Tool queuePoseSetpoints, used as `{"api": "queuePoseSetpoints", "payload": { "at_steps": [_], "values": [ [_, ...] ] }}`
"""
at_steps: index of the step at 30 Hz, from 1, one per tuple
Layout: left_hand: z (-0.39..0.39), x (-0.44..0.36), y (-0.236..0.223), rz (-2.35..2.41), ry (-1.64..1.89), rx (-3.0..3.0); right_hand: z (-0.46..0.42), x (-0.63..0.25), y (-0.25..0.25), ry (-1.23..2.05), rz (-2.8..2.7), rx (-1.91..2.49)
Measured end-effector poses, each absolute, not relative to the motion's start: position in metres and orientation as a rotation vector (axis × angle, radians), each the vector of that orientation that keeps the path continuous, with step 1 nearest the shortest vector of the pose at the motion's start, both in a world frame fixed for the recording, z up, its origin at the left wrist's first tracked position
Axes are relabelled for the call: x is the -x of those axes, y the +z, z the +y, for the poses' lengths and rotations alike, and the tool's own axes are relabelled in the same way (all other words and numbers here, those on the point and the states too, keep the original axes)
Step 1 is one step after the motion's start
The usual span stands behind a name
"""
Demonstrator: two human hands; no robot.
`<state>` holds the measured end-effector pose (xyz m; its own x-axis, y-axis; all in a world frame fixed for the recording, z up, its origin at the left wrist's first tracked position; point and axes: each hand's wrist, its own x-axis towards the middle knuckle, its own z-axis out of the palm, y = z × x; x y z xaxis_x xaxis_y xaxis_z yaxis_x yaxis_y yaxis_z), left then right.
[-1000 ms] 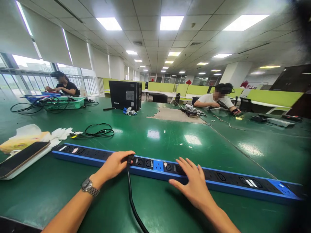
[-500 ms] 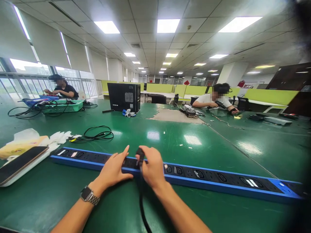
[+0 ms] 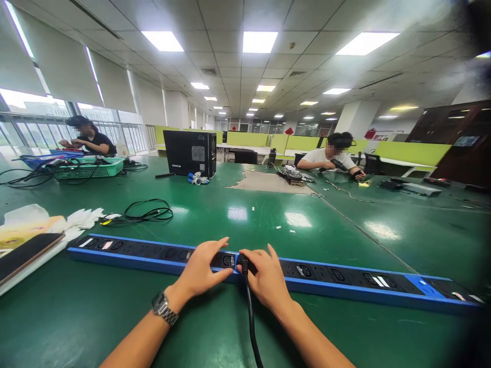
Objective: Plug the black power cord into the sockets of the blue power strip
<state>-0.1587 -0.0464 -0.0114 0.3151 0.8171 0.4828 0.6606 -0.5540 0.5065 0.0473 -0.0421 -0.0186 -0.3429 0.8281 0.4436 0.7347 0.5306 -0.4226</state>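
Observation:
A long blue-and-black power strip [image 3: 337, 289] with rows of sockets lies across the table in front of me. My right hand [image 3: 268, 278] pinches a black power plug [image 3: 243, 261] by its body, low over the strip near its middle. Whether the plug sits in a socket cannot be made out. From it a thick black cord [image 3: 251, 322] runs down toward me. Just left of the plug, my left hand [image 3: 203, 268] rests against the strip, thumb and fingers spread apart around a socket [image 3: 228, 261]. A watch [image 3: 164, 308] is on the left wrist.
At left lie a phone [image 3: 26, 258], tissues [image 3: 86, 219] and a coiled black cable [image 3: 153, 210]. Farther back stand a green basket [image 3: 92, 168] with cables, a black computer case [image 3: 190, 153] and gloves [image 3: 197, 178]. Two people work across the table, at left and right.
Both hands have shifted right along the strip, and the plug has travelled with my right hand. The whole view has slid slightly, with the background now farther left.

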Motion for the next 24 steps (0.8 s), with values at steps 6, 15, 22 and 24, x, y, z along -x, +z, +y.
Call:
{"api": "queuePoseSetpoints", "payload": {
  "at_steps": [6,15,22,24],
  "values": [
    [-0.040,0.107,-0.012,1.275,1.058,-2.372,-0.047,-0.068,-0.031,-0.030,-2.157,1.484],
    [-0.052,0.212,-0.010,1.602,1.281,-2.106,-0.048,-0.067,-0.025,0.064,-2.244,1.591],
    [-0.050,0.219,-0.014,1.571,1.093,-2.222,-0.048,-0.058,-0.024,0.137,-2.146,1.568],
    [-0.048,0.216,-0.012,1.577,1.059,-2.268,-0.048,-0.052,-0.024,0.160,-2.145,1.504]
  ]
}}
